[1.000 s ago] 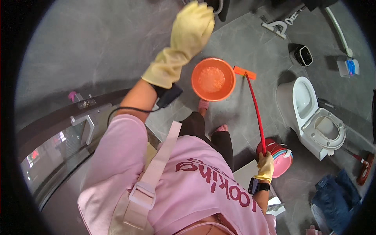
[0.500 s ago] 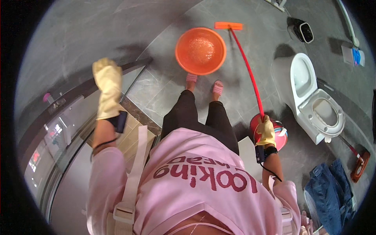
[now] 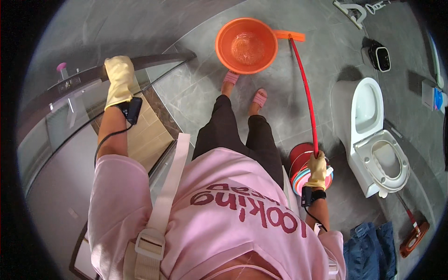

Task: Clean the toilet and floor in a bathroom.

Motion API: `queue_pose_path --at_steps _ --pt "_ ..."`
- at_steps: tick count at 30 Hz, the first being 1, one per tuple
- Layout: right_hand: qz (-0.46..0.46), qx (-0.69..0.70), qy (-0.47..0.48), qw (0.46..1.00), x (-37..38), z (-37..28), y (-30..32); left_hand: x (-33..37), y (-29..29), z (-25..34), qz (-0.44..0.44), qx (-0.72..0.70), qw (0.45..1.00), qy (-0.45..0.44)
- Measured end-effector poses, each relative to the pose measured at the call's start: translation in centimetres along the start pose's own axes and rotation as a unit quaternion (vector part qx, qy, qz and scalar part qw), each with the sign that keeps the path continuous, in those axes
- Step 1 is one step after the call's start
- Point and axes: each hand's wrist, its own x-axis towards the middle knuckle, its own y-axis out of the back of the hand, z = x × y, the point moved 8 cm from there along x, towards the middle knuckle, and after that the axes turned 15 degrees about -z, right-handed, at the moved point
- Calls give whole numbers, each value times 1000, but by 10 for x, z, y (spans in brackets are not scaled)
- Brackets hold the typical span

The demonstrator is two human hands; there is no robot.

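Note:
My right hand (image 3: 318, 169), in a cream rubber glove, is closed round a long red pole (image 3: 306, 88). At the pole's far end is an orange bar-shaped head (image 3: 290, 35), lying on the floor right beside the rim of an orange basin (image 3: 220, 41). Water shows in the basin. My left hand (image 3: 119, 77), gloved alike, is closed over a dark curved door frame (image 3: 154, 59) at the left; its fingertips are partly hidden. Below my right hand stands a red bucket (image 3: 297, 155) with pink and light blue things in it, partly covered by the glove.
To the right is a white toilet (image 3: 365, 112) with its seat and lid raised. A brown brush (image 3: 413, 240) and blue jeans (image 3: 366, 249) lie at the lower right. A dark bin (image 3: 379, 58) stands at the far right. My feet in pink slippers (image 3: 260, 97) are near the basin.
The view has shifted. The orange head has come nearer to me along the basin's right side. My left hand has moved leftward along the door frame; my right hand keeps its hold on the pole.

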Motion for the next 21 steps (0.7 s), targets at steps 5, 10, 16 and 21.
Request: queue_pose_path --at_steps 5,10,16,21 --pt "-58 113 -17 992 6 -52 18 -80 -36 46 -5 -73 997 -8" --pt "-98 179 20 979 0 -83 26 -130 -72 132 103 -258 956 -95" --pt "-89 158 74 981 1 -75 43 -127 -110 362 -268 -722 630 -102" --pt "-122 199 60 971 44 -56 55 -77 -94 555 -232 -911 330 -92"
